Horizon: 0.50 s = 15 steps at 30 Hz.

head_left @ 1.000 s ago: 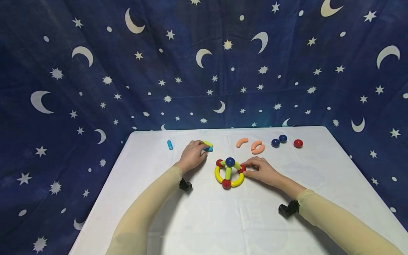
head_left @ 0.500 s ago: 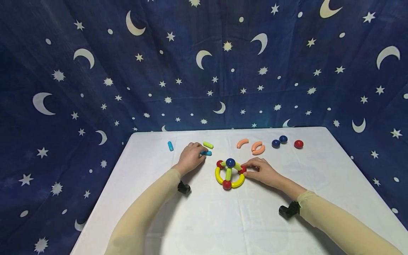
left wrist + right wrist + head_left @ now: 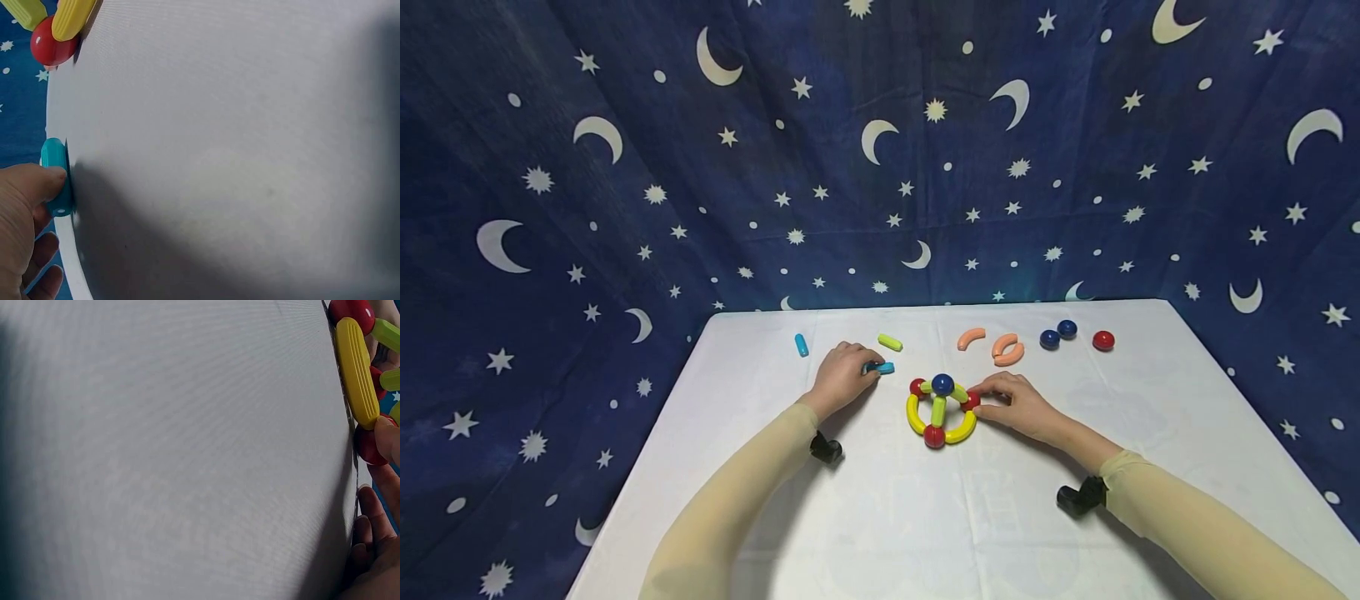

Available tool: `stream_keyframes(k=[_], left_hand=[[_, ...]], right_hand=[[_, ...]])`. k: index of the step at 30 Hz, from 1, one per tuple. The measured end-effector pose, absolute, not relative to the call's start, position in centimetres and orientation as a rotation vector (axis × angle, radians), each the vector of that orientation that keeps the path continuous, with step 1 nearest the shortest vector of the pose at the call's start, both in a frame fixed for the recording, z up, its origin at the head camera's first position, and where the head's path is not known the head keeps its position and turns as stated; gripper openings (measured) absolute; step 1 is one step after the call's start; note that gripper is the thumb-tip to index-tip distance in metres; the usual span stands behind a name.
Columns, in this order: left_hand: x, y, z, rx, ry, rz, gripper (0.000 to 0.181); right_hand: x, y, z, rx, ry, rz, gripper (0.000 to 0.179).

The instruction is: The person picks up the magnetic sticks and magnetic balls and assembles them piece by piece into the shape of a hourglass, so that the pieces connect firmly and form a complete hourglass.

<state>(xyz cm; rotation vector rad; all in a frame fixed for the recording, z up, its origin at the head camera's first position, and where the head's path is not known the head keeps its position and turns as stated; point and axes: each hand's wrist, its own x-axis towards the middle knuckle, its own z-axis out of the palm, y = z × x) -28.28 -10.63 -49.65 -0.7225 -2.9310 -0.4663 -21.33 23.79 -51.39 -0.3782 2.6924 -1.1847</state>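
Note:
Between thumb and fingers my left hand pinches a blue magnetic rod; in the left wrist view the thumb lies across this blue rod, low over the table. To its right stands a small frame of magnetic rods and balls. Yellow curved rods and red balls form its base, and light green rods rise to a dark blue ball on top. My right hand holds the frame's right-hand red ball between thumb and fingers.
On the white table, a green rod and another blue rod lie at the back left. Orange curved rods, two dark blue balls and a red ball lie at the back right. A starry curtain hangs behind.
My left hand has drawn the blue rod away from the green rod, toward the front and slightly left. The right hand keeps its hold on the frame, which stays in place.

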Motion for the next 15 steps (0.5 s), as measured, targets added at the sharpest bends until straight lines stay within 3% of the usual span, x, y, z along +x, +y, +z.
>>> stream_keyframes(k=[15], left_hand=[[-27.89, -10.78, -49.72, -0.641, -2.99, -0.479, 0.029]], right_hand=[[-21.51, 23.92, -51.77, -0.398, 2.701, -1.191, 0.038]])
